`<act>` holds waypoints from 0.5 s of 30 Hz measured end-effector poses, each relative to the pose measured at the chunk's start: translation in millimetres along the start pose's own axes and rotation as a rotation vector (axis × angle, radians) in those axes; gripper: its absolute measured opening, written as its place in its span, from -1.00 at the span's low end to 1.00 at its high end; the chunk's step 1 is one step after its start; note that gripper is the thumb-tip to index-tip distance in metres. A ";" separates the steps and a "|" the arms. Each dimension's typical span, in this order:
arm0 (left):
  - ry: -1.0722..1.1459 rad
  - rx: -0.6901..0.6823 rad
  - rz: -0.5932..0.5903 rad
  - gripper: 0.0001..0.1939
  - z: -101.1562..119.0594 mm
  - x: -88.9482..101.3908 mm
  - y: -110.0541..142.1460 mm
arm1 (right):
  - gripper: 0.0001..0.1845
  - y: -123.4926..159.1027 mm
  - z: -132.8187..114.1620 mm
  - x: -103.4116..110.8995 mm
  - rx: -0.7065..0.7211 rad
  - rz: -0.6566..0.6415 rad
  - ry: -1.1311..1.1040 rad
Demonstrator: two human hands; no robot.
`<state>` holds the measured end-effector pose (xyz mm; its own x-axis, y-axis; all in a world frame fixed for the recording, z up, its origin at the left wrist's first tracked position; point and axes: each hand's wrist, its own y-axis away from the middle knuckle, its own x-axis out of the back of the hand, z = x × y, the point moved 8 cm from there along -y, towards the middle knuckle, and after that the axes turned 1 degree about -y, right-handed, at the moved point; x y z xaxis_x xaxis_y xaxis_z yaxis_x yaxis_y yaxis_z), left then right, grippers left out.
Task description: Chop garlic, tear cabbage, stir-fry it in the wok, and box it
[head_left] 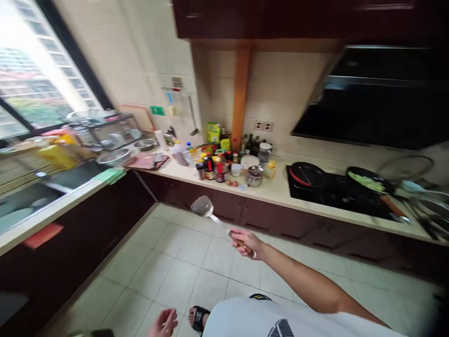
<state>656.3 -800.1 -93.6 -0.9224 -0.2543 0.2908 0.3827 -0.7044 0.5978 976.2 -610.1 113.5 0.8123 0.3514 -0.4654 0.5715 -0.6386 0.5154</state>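
My right hand [246, 242] is stretched out over the tiled floor, shut around the wooden handle of a slotted metal spatula [203, 207]. The spatula's blade points forward and left, toward the lower cabinets, and touches nothing. My left hand [163, 324] sits low at the bottom edge of the view, holding nothing, with its fingers loosely apart. It is nearest my white T-shirt [266, 318] and a foot in a black sandal [198, 317].
An L-shaped counter runs ahead and left. It holds several bottles and jars [219, 164], a steel sink [31, 199], a dish rack [108, 133] and a black induction hob [336, 192] with pans. A black range hood [372, 98] hangs at right.
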 end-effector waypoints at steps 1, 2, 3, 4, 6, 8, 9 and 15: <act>-0.077 -0.070 -0.066 -0.14 28.1 -43.5 5.4 | -0.39 45.7 -6.6 47.0 0.074 0.081 -0.019; -0.132 -0.133 -0.127 -0.19 54.9 -90.5 15.3 | -0.32 92.8 -9.2 91.8 0.142 0.159 -0.040; -0.165 -0.200 -0.194 -0.24 81.3 -139.9 28.6 | -0.28 140.1 -9.3 134.6 0.209 0.245 -0.063; -0.179 -0.266 -0.265 -0.28 107.3 -190.1 43.9 | -0.25 186.4 -7.7 173.7 0.274 0.321 -0.078; -0.205 -0.383 -0.440 -0.40 155.0 -290.8 78.6 | -0.27 274.2 -1.7 243.4 0.386 0.494 -0.118; -0.267 -0.455 -0.600 -0.54 191.9 -383.4 116.2 | -0.29 354.3 3.9 297.8 0.477 0.676 -0.142; -0.297 -0.491 -0.685 -0.60 206.2 -426.4 137.3 | -0.29 391.0 5.8 319.4 0.506 0.766 -0.145; -0.373 -0.456 -1.117 -0.66 236.2 -628.9 257.9 | -0.21 553.2 -14.4 433.6 0.523 1.217 0.005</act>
<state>1347.5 -665.3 54.1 -0.6313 0.7749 0.0318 -0.7151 -0.5974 0.3630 1646.2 -801.1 207.2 0.7724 -0.6278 0.0964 -0.6281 -0.7325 0.2626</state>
